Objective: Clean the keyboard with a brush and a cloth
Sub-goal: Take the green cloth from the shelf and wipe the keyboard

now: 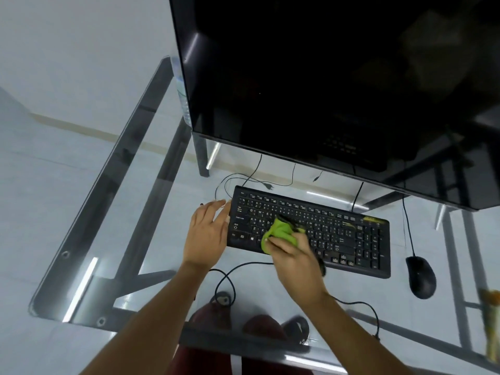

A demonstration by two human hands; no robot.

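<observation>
A black keyboard point(338, 236) lies on a glass desk point(113, 239), angled down to the right. My right hand point(295, 258) is shut on a bunched green cloth point(281, 232) pressed on the keys left of the keyboard's middle. A dark object, maybe the brush point(290, 221), sticks out beside the cloth; I cannot tell what it is. My left hand point(209, 234) rests flat against the keyboard's left end, fingers apart, holding nothing.
A large black monitor point(338, 85) stands close behind the keyboard. A black mouse point(420, 277) lies right of it, with cables point(227, 280) trailing across the glass. A patterned packet point(491, 320) sits at the right edge. My legs show through the glass.
</observation>
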